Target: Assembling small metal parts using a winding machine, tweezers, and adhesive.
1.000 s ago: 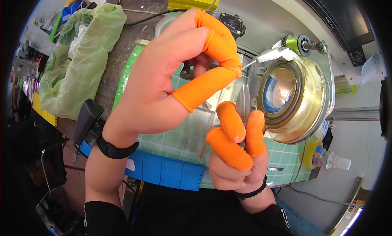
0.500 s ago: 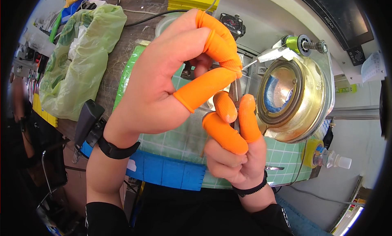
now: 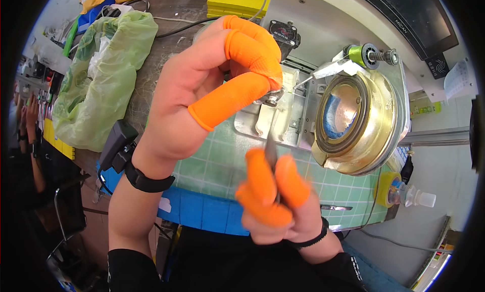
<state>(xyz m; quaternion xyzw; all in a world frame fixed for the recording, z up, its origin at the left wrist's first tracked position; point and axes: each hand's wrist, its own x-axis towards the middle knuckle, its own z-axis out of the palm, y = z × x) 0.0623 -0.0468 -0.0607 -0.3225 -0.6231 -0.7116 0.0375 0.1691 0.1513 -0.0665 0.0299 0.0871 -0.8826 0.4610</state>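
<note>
Orange finger cots cover the thumb and fingertips of both my hands. My left hand [image 3: 187, 97] is closed in a pinch on a small metal part [image 3: 273, 98], most of it hidden by the fingers. Below and to the right, my right hand [image 3: 275, 201] grips a slim, dark, pointed tool that looks like tweezers [image 3: 271, 153]. Motion blurs this hand and the tool, whose tip points up toward the metal part. Behind the pinch is a pale metal fixture [image 3: 290, 102]. A brass-coloured round drum [image 3: 371, 122] with a blue-lined hole stands right of it.
A green cutting mat [image 3: 202, 163] covers the bench, with a blue strip [image 3: 202, 208] along its near edge. Another slim metal tool [image 3: 336, 207] lies on the mat. A green plastic bag [image 3: 106, 79] sits left; a green thread spool [image 3: 366, 57] and a clear bottle [image 3: 417, 197] are right.
My left hand has shifted left and a little down, and the small metal part now shows at its fingertips. My right hand has dropped away from it, bringing the tweezers into clearer view.
</note>
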